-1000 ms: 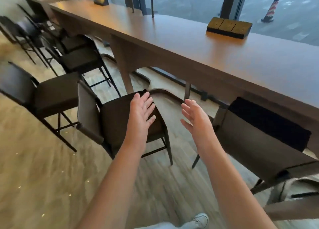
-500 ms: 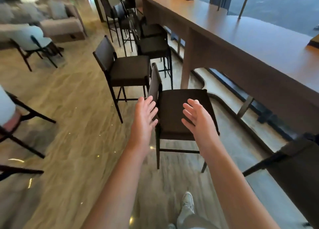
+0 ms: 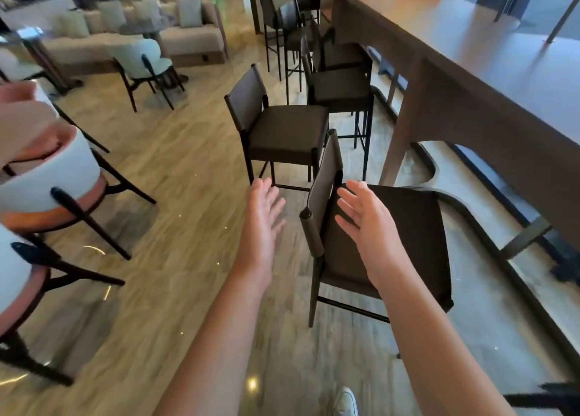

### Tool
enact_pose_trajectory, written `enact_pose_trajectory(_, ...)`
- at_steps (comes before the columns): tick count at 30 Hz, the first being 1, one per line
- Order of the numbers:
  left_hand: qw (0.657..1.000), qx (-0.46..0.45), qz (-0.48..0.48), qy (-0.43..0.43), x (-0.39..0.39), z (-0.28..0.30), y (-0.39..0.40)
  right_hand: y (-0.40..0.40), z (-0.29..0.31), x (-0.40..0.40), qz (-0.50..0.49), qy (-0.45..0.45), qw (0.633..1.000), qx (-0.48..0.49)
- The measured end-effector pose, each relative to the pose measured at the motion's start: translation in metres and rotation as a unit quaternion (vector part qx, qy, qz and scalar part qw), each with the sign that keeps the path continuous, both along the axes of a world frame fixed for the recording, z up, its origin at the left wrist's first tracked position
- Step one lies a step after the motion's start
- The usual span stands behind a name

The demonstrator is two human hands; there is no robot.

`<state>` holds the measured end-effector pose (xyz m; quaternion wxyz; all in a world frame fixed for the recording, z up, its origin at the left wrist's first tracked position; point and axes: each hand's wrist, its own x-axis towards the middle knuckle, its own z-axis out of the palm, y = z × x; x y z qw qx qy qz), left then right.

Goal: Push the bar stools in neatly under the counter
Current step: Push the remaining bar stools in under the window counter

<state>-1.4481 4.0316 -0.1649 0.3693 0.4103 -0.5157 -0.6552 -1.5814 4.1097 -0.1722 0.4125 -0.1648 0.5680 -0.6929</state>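
Both hands are raised in front of the person with fingers straight and spread, holding nothing. Left hand (image 3: pixel 262 218) hangs over the floor just left of the nearest bar stool (image 3: pixel 392 243), apart from its backrest (image 3: pixel 323 196). Right hand (image 3: pixel 367 218) sits over the stool's dark seat, just right of the backrest; whether it touches the seat cannot be determined from this view. The nearest stool stands out from the counter (image 3: pixel 470 70), its seat not under the top and its backrest turned toward the open floor. A second stool (image 3: pixel 282 127) stands beyond it, farther out into the room and well apart from the counter. A third stool (image 3: pixel 339 89) stands closer to the counter edge, with further stools (image 3: pixel 292 20) lined up behind it. Wood-pattern floor (image 3: pixel 175 196) runs throughout. At the left edge stand round chairs (image 3: pixel 56 177) with white backs and orange seats. A beige sofa (image 3: pixel 188 36) is in the background. One white shoe (image 3: pixel 345 401) shows at the bottom edge.
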Motion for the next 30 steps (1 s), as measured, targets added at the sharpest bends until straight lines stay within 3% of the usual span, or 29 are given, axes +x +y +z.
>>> enact_pose_trajectory(15, 0.999, 0.001, 0.038, -0.008, -0.028, -0.012, -0.071, -0.085, -0.009, -0.039, 0.043, 0.015, 0.999, 0.02)
enact_pose_trajectory(30, 0.984, 0.037, -0.171, -0.012, -0.08, -0.022, -0.233, -0.198, -0.011, -0.036, -0.14, 0.003, 0.989, 0.043)
